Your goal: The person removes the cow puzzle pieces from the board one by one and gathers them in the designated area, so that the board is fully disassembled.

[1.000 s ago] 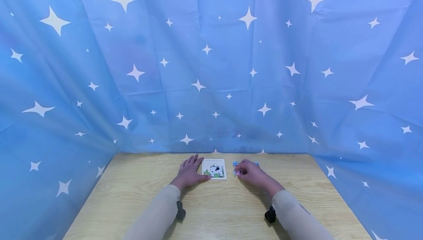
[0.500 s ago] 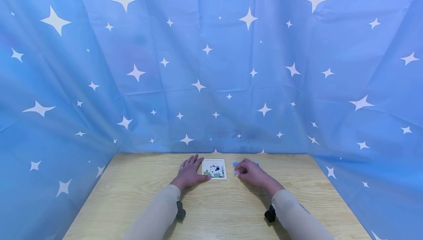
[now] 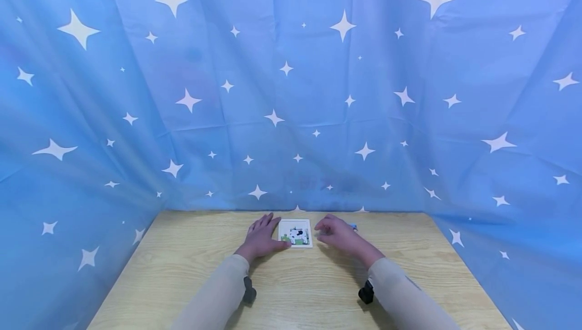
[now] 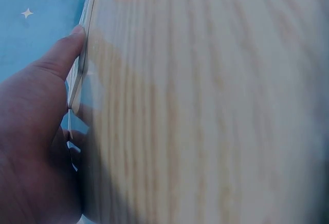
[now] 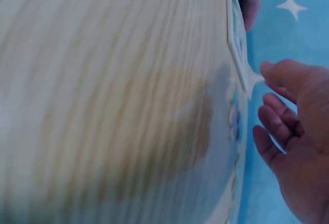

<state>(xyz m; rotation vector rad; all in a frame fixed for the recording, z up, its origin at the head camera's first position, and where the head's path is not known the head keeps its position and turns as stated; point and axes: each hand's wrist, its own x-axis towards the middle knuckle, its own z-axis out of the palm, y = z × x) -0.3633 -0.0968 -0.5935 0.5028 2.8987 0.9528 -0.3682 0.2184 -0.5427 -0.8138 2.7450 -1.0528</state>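
A white-framed puzzle board [image 3: 302, 222] with a cow picture lies flat on the table. My left hand [image 3: 260, 236] steadies its left side, fingers spread and straight, the thumb [image 4: 69, 49] pressing the near left corner. Just right of the board, my right hand [image 3: 338, 232] hovers over the table with fingers bent. In the right wrist view, its thumb [image 5: 282, 75] sticks out above loosely curled fingers. Whether a small piece sits between its fingertips cannot be made out. Beneath it lie thin coloured puzzle pieces [image 5: 235, 118], mostly hidden by the hand in the head view.
A bit of a blue puzzle piece [image 3: 353, 227] shows behind the right hand. The pale wooden table [image 3: 300, 289] ends at the back against a blue curtain [image 3: 291, 92] with white stars, which also hangs along both sides.
My right hand has moved left, away from the small pink-and-white piece it was fingering, and is now closer to the board. The left hand and the board stay put.
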